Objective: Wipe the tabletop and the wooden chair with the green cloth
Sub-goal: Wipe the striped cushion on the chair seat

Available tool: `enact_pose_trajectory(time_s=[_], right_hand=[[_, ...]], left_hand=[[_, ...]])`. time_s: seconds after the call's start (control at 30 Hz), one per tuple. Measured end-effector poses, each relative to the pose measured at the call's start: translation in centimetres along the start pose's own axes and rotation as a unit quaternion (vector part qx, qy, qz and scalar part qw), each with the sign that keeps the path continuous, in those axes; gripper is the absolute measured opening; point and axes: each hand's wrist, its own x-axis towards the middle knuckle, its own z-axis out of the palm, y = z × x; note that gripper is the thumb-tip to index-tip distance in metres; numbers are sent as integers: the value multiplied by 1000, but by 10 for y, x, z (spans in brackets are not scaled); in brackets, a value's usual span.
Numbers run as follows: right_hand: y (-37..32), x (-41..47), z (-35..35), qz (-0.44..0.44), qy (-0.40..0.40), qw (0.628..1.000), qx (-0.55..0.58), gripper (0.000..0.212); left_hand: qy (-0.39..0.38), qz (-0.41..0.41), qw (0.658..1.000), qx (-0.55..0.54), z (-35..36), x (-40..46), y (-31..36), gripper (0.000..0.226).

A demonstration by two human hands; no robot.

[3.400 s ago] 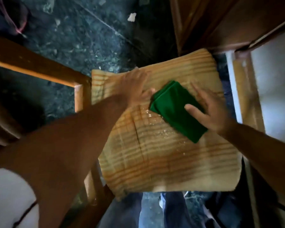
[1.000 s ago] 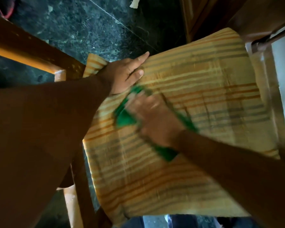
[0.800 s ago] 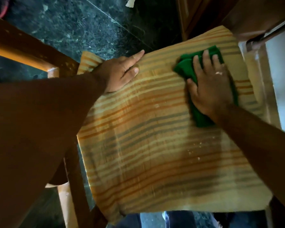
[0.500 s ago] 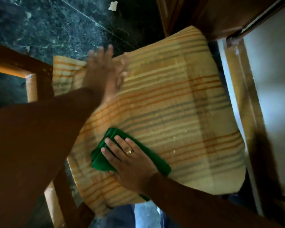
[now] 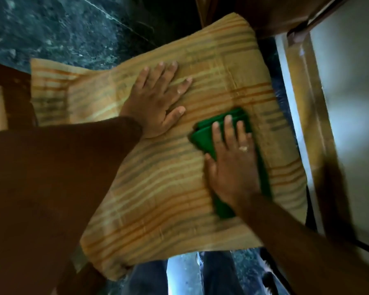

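The wooden chair seat, pale with striped grain, fills the middle of the view. A folded green cloth lies on its right half. My right hand presses flat on the cloth, fingers spread and pointing away from me, with a ring on one finger. My left hand rests flat on the seat's far part, palm down and fingers apart, just left of the cloth and not touching it. Most of the cloth is hidden under my right hand.
The chair's dark wooden backrest frame stands at the left edge. A white table edge with a wooden leg runs along the right side. Dark wooden furniture is at the top right. A dark green stone floor lies beyond.
My right hand slid the cloth from the seat's near left part to its right half. My left hand moved right, from the far left corner to the far middle of the seat.
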Motion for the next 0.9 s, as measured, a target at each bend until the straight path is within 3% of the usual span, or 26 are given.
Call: enact_pose_trajectory(time_s=[0.07,0.17,0.27,0.33,0.43,0.5,0.57,0.77,0.9], right_hand=[[-51,-36,18,-109,-11,994,10,66],[-114,-101,43,-359,-37,932,-7,48],[-116,-112,47,-402,-60,914,0,47],[-94,-100,38,-370,-51,928,3,49],[-26,-58,23,-164,1,986,0,65],[23,-20,6,-14,7,1000,-6,70],[48,10,-7,72,17,997,18,68],[10,23,-13,122,12,990,64,67],[-19,48,-13,56,18,997,53,66]], left_hand=[[12,3,1000,0,2,1,1,64],[14,-4,1000,-7,4,0,-1,63],[9,-5,1000,-8,4,-1,-1,63],[13,-7,1000,-4,5,-2,1,62],[12,-8,1000,-5,5,0,2,62],[8,-13,1000,-6,3,-2,2,63],[2,-13,1000,-11,1,-3,3,63],[-58,-15,998,-19,-23,-13,-10,67],[-40,-131,990,17,-24,-49,-49,64]])
